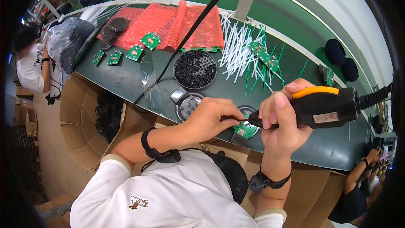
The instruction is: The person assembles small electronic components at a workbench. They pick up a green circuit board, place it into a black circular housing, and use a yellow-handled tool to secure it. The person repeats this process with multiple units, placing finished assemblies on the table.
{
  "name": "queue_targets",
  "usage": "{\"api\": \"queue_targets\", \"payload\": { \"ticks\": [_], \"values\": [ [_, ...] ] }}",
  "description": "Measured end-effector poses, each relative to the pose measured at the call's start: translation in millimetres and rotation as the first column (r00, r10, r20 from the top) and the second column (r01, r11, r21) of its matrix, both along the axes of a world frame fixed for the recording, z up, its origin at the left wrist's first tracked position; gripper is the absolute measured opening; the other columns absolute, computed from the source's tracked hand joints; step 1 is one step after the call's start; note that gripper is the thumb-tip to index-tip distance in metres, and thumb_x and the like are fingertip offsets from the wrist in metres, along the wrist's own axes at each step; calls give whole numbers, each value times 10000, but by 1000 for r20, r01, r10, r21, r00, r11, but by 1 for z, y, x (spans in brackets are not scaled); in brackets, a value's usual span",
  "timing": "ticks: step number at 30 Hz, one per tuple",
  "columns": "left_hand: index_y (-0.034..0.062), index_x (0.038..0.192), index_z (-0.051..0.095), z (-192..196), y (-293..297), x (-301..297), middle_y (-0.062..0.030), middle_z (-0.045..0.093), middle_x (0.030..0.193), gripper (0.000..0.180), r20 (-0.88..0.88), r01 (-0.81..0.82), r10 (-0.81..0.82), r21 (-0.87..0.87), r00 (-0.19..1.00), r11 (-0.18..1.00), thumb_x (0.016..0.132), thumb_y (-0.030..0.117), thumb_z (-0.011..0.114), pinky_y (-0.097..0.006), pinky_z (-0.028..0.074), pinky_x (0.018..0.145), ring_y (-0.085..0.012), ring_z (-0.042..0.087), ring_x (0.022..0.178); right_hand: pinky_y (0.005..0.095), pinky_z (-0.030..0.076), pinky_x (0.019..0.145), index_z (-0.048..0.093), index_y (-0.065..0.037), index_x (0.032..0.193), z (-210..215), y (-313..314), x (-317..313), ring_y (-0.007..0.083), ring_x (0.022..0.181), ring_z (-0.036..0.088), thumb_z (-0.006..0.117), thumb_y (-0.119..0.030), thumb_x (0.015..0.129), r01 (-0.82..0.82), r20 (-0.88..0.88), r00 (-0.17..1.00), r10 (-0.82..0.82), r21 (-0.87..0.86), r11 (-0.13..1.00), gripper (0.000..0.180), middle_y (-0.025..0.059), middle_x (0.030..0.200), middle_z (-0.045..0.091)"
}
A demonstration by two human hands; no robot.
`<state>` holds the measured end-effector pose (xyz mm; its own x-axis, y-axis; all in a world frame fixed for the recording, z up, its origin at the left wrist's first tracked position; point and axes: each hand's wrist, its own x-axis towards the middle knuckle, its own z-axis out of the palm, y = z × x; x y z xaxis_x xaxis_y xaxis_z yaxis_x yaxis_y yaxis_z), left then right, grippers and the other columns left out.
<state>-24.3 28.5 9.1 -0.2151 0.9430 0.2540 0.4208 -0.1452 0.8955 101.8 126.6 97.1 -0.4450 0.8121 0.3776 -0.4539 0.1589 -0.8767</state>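
Right hand point(280, 120) grips one black-and-yellow electric screwdriver point(322, 107); left hand point(209, 118) pinches at its tip over one green circuit board point(245, 129), table's point(126, 80) near edge. One round screw tray point(195, 69) mid-table; three small boards point(116, 55) toward left end.

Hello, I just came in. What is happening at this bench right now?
A person at a green bench holds a black and yellow electric screwdriver in the right hand. Its tip meets a green circuit board seated in a round black part. The left hand pinches at the tip, steadying it. Behind lie a round tray of black screws, another round part, more boards, red bubble wrap and white strips.
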Motion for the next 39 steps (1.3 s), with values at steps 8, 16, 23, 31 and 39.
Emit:
{"api": "queue_targets", "payload": {
  "ticks": [8,16,23,31,39],
  "values": [
    [59,1006,782,-6,9,5,-102,741,919,247,-51,-38,42,74,998,996,776,-2,843,-388,547,741,-289,692,846,271,380,477,540,0,1165,-6,5,-1,81,468,409,672,-20,943,10,2,1000,-10,6,1000,259,10,638,480],
    [60,1154,731,-7,15,8,-92,765,1009,461,-68,-21,22,20,997,1000,717,-18,858,-414,552,872,-311,695,989,264,354,468,565,12,1156,-26,14,-7,83,471,417,680,24,930,147,6,989,-148,102,984,255,16,647,483],
    [52,1155,724,-8,16,7,-103,764,1006,459,-66,-14,15,3,998,1000,720,-16,856,-419,548,885,-314,699,984,263,347,462,566,15,1154,-32,17,-8,90,465,428,695,15,930,141,-8,990,-141,81,987,259,20,640,485],
    [44,1167,700,-5,16,6,-127,738,1027,469,-68,-13,12,-8,998,1000,727,-14,852,-434,541,879,-334,687,988,261,376,459,554,11,1138,-29,16,-10,97,476,461,696,45,927,58,47,997,-63,101,993,257,36,725,517],
    [48,1166,668,-9,16,6,-133,687,1024,482,-133,-18,18,1,991,1000,726,11,861,-460,525,863,-359,656,985,248,505,635,554,-5,1098,-40,14,-5,90,735,597,702,134,863,41,21,999,-43,73,996,311,54,914,634]
  ]
}}
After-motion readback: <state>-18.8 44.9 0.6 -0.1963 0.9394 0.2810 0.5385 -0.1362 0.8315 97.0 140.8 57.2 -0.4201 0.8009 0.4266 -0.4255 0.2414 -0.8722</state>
